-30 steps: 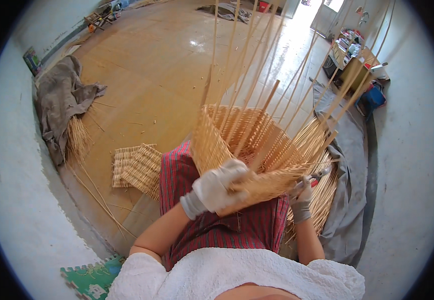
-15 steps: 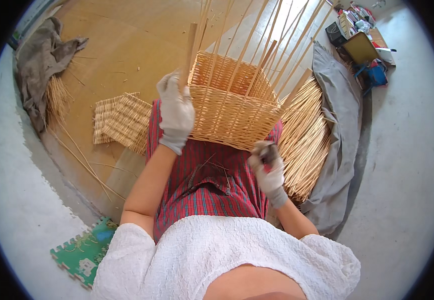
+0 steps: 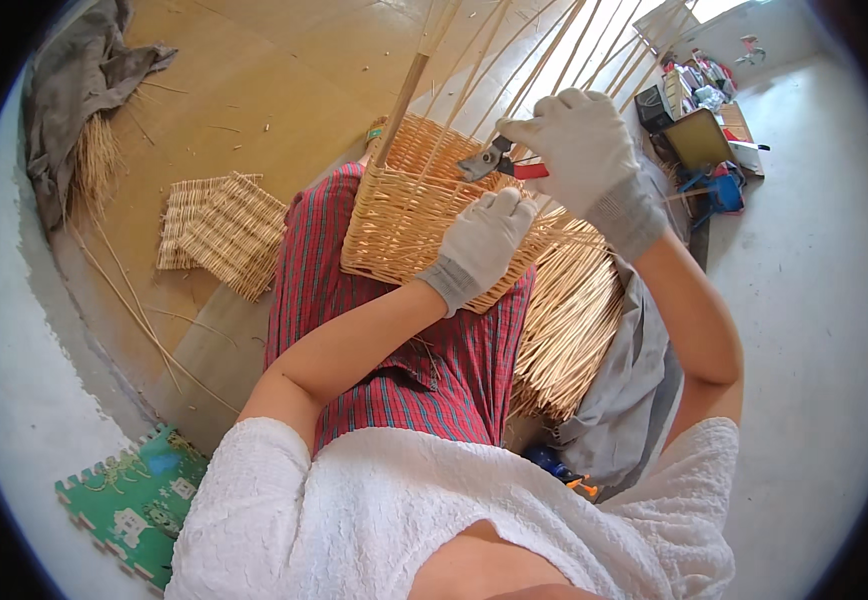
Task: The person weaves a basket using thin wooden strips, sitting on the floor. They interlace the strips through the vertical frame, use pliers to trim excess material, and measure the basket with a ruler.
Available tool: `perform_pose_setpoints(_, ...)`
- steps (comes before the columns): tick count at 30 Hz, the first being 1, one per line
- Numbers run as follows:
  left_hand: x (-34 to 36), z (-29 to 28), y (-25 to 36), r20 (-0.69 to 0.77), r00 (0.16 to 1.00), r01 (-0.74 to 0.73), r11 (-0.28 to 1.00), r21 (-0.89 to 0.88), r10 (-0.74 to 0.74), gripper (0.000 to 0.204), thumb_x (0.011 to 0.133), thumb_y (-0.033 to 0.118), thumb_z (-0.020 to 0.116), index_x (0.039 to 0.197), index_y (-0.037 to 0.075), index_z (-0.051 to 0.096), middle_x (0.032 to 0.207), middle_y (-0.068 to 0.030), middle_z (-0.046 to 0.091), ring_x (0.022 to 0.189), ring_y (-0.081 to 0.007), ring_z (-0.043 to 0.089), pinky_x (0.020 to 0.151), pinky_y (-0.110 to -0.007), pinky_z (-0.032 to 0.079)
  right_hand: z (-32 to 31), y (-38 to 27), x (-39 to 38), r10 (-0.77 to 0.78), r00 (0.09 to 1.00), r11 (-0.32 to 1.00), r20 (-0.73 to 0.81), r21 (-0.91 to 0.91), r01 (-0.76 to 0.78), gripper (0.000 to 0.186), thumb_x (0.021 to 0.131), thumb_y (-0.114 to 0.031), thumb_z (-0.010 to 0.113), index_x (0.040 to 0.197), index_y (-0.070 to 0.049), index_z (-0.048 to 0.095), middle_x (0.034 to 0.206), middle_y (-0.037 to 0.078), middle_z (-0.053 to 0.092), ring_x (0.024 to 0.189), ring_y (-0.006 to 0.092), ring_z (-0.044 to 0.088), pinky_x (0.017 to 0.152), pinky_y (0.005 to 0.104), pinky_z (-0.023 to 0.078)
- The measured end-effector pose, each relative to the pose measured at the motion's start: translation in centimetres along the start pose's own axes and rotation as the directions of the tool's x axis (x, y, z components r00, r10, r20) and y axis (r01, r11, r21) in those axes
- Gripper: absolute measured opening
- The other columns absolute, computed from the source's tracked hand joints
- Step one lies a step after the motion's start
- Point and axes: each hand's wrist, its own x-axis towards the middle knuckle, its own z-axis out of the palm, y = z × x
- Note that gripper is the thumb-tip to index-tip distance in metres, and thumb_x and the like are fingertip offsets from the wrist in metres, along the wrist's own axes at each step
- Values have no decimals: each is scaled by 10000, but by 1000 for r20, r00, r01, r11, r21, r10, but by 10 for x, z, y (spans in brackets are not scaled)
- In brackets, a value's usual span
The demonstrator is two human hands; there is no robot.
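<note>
A half-woven wicker basket (image 3: 394, 225) rests on my lap, its long upright stakes (image 3: 479, 75) fanning up and away from the rim. A flat wooden slat (image 3: 403, 108) stands at its left corner. My left hand (image 3: 489, 240), in a pale glove, is closed at the near wall by the right end of the rim; its fingertips are partly hidden. Raised above the basket's right side, my gloved right hand (image 3: 584, 150) grips pruning shears (image 3: 484, 163) with red handles. Their metal blades point left, over the basket's rim.
Two flat woven panels (image 3: 239, 235) lie on the floor at left. A heap of cut wicker rods (image 3: 574, 315) lies at my right beside grey cloth (image 3: 604, 410). More rods stick out under a brown cloth (image 3: 74, 100). A green foam mat (image 3: 134, 510) is lower left.
My right hand has risen from the basket's lower right corner to above its rim with the shears. My left hand has left the wooden slat and moved right, to the near wall.
</note>
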Motion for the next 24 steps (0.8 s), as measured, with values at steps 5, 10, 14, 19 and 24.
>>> perform_pose_setpoints(5, 10, -4, 0, 42, 999, 3, 999, 34, -4, 353, 925, 137, 586, 1271, 111, 652, 1164, -93, 639, 1077, -305, 654, 1016, -400, 513, -1, -22, 34, -78, 995, 997, 65, -21, 80, 349, 871, -337, 760, 1212, -269, 729, 1069, 3, 695, 1110, 172, 646, 946, 346, 488)
perform_pose_setpoints(10, 20, -16, 11, 263, 962, -158, 931, 328, 71, 362, 936, 171, 590, 1292, 138, 646, 1158, -102, 654, 986, -270, 697, 918, -399, 558, -8, -34, 46, -89, 968, 996, 233, 9, 90, 308, 853, -324, 780, 1146, -243, 736, 1061, 15, 697, 1064, 178, 667, 874, 359, 540)
perform_pose_setpoints(14, 2, -13, 27, 382, 918, 54, 988, 146, -106, 412, 979, 169, 561, 1386, 103, 554, 1183, -123, 654, 922, -260, 738, 748, -396, 604, 0, -11, 26, -156, 953, 987, 259, 71, 143, 324, 839, -336, 793, 1141, -234, 738, 1028, 15, 688, 1034, 176, 674, 839, 355, 556)
perform_pose_setpoints(19, 5, 10, 17, 311, 942, 83, 985, 152, -127, 399, 994, 145, 538, 1377, 39, 513, 1160, -128, 638, 935, -255, 753, 717, -385, 613, 12, -6, 19, -173, 970, 968, 170, -151, 199, 294, 881, -261, 754, 1172, -234, 731, 1012, 12, 674, 1027, 177, 672, 826, 352, 545)
perform_pose_setpoints(24, 11, 11, 14, 200, 979, 23, 998, 55, -34, 331, 981, 165, 557, 1303, 88, 544, 1162, -102, 639, 924, -250, 755, 703, -400, 617, 26, -14, 19, -113, 978, 990, 177, -68, 126, 261, 904, -228, 728, 1165, -219, 728, 967, 17, 677, 1000, 179, 684, 810, 346, 552)
